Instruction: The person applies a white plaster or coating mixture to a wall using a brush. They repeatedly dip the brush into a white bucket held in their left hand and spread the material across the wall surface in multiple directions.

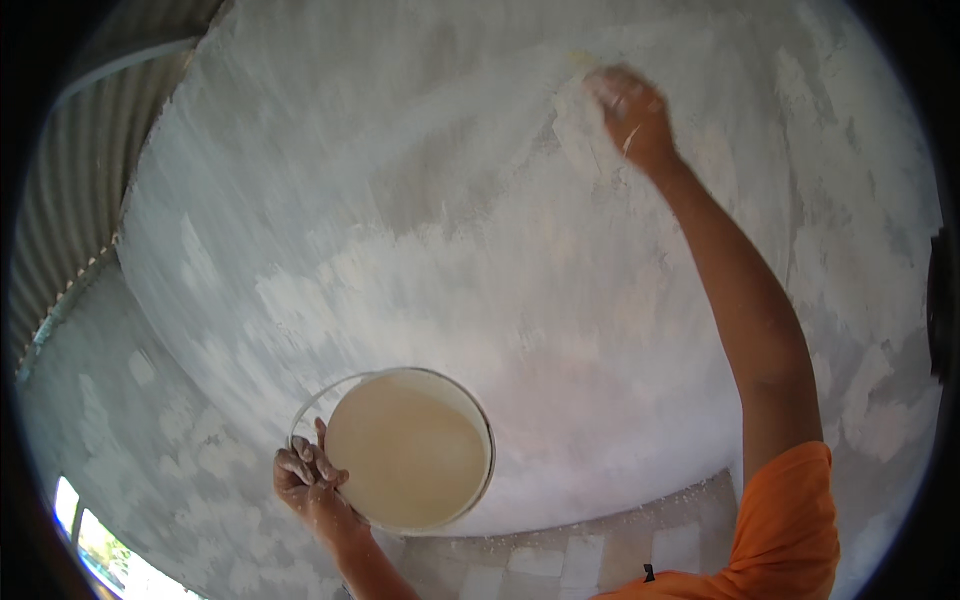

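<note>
My left hand (312, 478), smeared with pale residue, is closed on the rim of a round bucket (489, 462) at the lower middle. The bucket's thin wire handle (318, 396) arches over its left side. Inside is a smooth cream-coloured liquid (405, 455). At the upper right, my raised right arm reaches to the patchy grey and white wall (450, 270). The right hand (632, 108) is blurred by motion, its fingers curled, with white smears on them. A faint yellowish blur shows by its fingertips; what the hand holds cannot be made out.
Corrugated roofing sheet (95, 150) borders the wall at the upper left. A bright opening (110, 550) lies at the lower left. Pale floor tiles (580, 560) show below the wall's bottom edge. A dark object (938, 305) sits at the far right rim.
</note>
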A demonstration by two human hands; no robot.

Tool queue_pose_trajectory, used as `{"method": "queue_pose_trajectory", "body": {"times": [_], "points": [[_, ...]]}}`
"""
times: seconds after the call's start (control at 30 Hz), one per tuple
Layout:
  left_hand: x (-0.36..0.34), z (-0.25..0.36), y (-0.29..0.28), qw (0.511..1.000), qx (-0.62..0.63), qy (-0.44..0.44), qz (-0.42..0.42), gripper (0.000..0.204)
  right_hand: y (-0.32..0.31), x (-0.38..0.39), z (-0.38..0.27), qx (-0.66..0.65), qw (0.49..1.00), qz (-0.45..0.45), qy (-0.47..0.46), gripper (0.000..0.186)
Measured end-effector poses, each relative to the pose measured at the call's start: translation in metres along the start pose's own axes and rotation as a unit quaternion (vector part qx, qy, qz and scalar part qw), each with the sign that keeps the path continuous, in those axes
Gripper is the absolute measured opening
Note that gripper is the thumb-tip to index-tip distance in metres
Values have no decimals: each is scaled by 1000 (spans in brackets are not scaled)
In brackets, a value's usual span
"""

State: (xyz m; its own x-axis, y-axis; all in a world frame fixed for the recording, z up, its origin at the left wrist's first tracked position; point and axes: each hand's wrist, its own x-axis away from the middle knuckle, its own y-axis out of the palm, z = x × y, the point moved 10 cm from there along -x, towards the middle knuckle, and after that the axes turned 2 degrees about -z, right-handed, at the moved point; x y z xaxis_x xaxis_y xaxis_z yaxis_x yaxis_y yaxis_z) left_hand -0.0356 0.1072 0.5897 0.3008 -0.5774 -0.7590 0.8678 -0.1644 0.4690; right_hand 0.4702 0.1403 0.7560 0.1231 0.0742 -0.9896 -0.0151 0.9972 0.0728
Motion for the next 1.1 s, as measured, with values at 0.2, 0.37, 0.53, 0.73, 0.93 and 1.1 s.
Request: {"method": "queue_pose_trajectory", "body": {"times": [0.2,0.37,0.53,0.73,0.93,1.1], "points": [[6,5,19,999,28,3,-22,39,18,93,-113,-187,934,-293,-81,21],[11,6,24,997,69,-16,-21,39,-18,43,-68,-224,933,-280,39,17],[14,8,25,998,59,-24,-16,39,-40,-10,15,-181,971,-72,141,21],[14,10,23,999,37,-30,9,37,5,82,-71,-5,987,-159,-12,30],[16,12,23,1000,-1,-16,8,36,34,107,-96,-357,786,-503,46,21],[16,8,18,999,15,-35,20,36,5,4,-20,-282,904,-302,109,15]]}}
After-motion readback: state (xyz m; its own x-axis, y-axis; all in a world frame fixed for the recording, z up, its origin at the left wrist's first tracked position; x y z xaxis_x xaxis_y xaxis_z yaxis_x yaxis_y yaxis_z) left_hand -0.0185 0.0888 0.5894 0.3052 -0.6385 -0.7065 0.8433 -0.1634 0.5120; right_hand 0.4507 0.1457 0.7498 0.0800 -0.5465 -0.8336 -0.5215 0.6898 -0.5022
